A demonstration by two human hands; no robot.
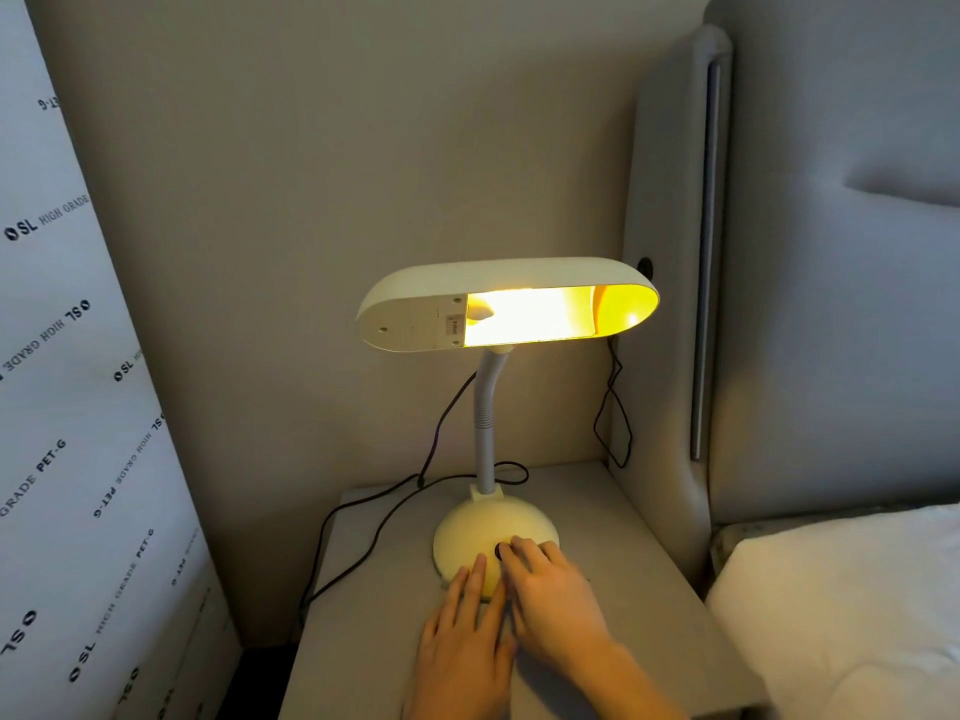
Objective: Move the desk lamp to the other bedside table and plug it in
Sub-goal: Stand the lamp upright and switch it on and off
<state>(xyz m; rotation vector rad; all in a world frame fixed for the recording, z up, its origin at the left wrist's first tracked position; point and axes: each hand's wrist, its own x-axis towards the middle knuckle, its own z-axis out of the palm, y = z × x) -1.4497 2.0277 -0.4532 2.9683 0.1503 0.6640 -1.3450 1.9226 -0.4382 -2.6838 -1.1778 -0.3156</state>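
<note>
A cream desk lamp [488,407] stands lit on a grey bedside table [639,574], its long shade [415,288] glowing yellow inside. Its round base [483,527] sits near the table's middle. My right hand [550,589] lies flat with its fingertips on the dark switch [500,552] of the base. My left hand [467,636] rests flat beside it, fingers touching the base's front edge. A black cord [363,517] runs from the lamp's back, loops over the table's left edge, and another stretch hangs at the right up to a round dark socket [645,264] in the headboard side.
A padded grey headboard [831,252] rises at the right, with a white pillow [852,605] on the bed below it. A white printed film sheet [78,407] covers the left side. A beige wall stands behind the table.
</note>
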